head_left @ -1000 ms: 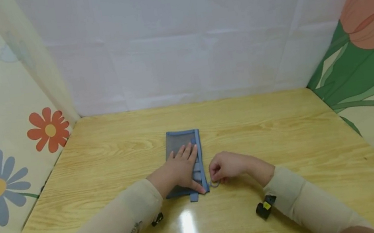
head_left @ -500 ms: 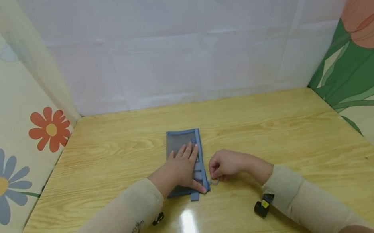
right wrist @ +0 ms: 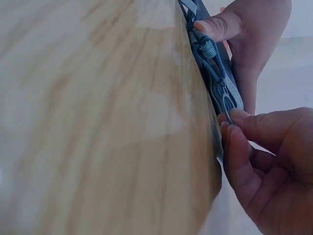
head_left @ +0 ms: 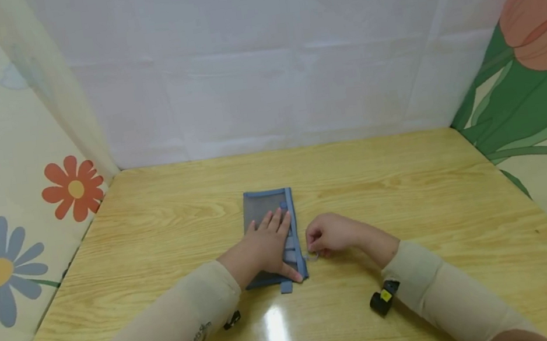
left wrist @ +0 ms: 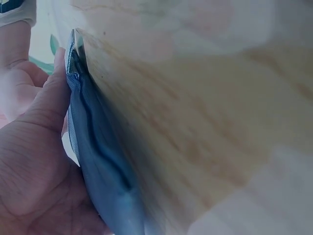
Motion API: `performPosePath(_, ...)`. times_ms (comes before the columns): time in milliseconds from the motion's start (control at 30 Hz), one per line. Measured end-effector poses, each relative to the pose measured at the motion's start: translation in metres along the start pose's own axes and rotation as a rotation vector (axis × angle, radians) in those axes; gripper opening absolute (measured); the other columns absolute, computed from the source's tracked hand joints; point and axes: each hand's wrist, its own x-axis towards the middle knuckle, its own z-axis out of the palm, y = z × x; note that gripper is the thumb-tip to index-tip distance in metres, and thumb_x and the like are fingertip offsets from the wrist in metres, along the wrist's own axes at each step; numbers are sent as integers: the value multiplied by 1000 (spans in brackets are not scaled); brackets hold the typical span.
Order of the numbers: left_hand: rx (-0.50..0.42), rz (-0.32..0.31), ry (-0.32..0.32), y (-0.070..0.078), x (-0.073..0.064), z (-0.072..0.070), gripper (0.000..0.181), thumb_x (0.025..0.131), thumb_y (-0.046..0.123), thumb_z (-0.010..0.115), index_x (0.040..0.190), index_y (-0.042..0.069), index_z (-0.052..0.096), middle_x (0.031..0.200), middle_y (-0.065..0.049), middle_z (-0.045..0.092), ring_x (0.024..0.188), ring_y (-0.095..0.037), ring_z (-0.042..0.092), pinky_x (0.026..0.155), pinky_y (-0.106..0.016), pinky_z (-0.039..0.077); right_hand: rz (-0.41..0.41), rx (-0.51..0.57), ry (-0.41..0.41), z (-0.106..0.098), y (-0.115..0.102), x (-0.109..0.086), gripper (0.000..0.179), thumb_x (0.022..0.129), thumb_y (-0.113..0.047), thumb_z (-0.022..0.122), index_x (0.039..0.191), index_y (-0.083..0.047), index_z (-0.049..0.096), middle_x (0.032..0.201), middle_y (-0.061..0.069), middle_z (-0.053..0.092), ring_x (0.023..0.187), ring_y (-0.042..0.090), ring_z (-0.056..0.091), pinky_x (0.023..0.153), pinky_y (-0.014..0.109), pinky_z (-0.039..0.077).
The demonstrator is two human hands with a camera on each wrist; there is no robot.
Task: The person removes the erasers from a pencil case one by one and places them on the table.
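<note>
A flat blue zippered mesh pouch (head_left: 259, 201) lies on the table, with pale bluish contents showing through its mesh near the right edge. My left hand (head_left: 267, 248) rests on the pouch with fingers spread, its thumb near the front right corner. Just right of that edge, my right hand (head_left: 335, 233) pinches the looped cord of a zipper pull (right wrist: 226, 104) between thumb and forefinger. In the left wrist view the blue fabric edge (left wrist: 105, 161) runs beside the left hand. A small blue tab (head_left: 286, 287) sticks out at the pouch's front end.
The wood-grain table (head_left: 386, 177) meets a white cloth backdrop (head_left: 258, 66) behind and flower-printed panels at both sides. Black wrist devices (head_left: 384, 298) sit under the pale sleeves (head_left: 169, 327).
My right hand has slid a short way toward the far side along the pouch's right edge, taking the zipper pull with it. The left hand stays on the pouch.
</note>
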Motion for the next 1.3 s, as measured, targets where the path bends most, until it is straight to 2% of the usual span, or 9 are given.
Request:
performPosePath(433, 9, -8, -10, 0, 0, -1, 133, 50, 83, 54, 147, 13, -3, 152, -12, -6, 138, -32, 0, 106, -56, 12, 8, -16, 39, -5, -3, 5, 15, 86, -9, 61, 71, -10, 64, 66, -1, 61, 58, 13, 57, 56, 28, 49)
performPosePath(567, 15, -17, -15, 0, 2, 0, 134, 49, 84, 54, 147, 14, -4, 152, -12, -6, 138, -32, 0, 106, -57, 12, 33, -12, 52, -7, -2, 7, 15, 87, -10, 61, 72, -11, 64, 69, -1, 61, 60, 14, 58, 57, 28, 50)
performPosePath(833, 26, -20, -33, 1, 3, 0, 134, 49, 84, 53, 147, 15, -7, 151, -11, -8, 138, -32, -1, 105, -57, 11, 72, -19, 176, -12, 2, 14, 14, 85, -10, 62, 71, -10, 64, 65, -1, 60, 59, 11, 56, 54, 24, 46)
performPosePath(1067, 32, -12, -28, 2, 2, 0, 133, 50, 84, 53, 147, 14, -6, 152, -12, -7, 138, -33, 0, 105, -57, 13, 115, -11, 165, -14, 0, 18, 13, 86, -10, 62, 73, -8, 64, 67, 0, 61, 60, 12, 57, 55, 25, 47)
performPosePath(1300, 30, -11, -31, 2, 2, -1, 133, 50, 84, 53, 147, 14, -6, 152, -11, -8, 138, -32, -1, 106, -57, 13, 146, -22, 204, -18, 4, 25, 13, 85, -11, 63, 72, -10, 64, 64, 0, 60, 59, 12, 55, 53, 24, 43)
